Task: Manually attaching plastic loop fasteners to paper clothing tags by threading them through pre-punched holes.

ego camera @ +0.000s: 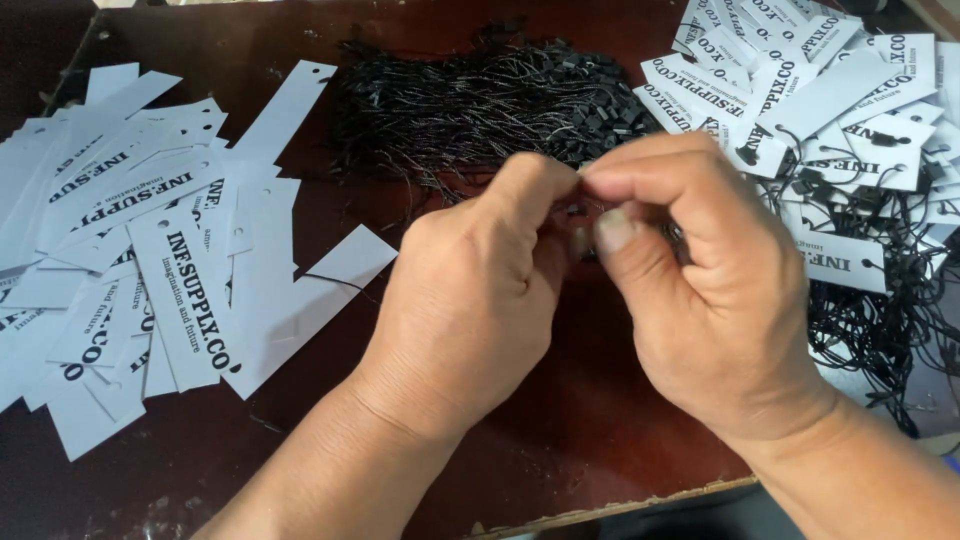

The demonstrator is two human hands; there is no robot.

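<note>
A dark wooden table (620, 440) fills the frame, with loose white paper tags (150, 250) at left, strung tags (850, 120) at upper right and a bundle of black strings (480, 110) at top centre. At centre, the left hand (470, 310) and right hand (700, 290) meet, fingertips pinched together on a small black string piece (577, 212), mostly hidden between them.

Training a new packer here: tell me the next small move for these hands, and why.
Probably draw the pinched black string clear of the string bundle. Both the left hand and right hand meet fingertip to fingertip just below that bundle, with unstrung white tags waiting at left.
</note>
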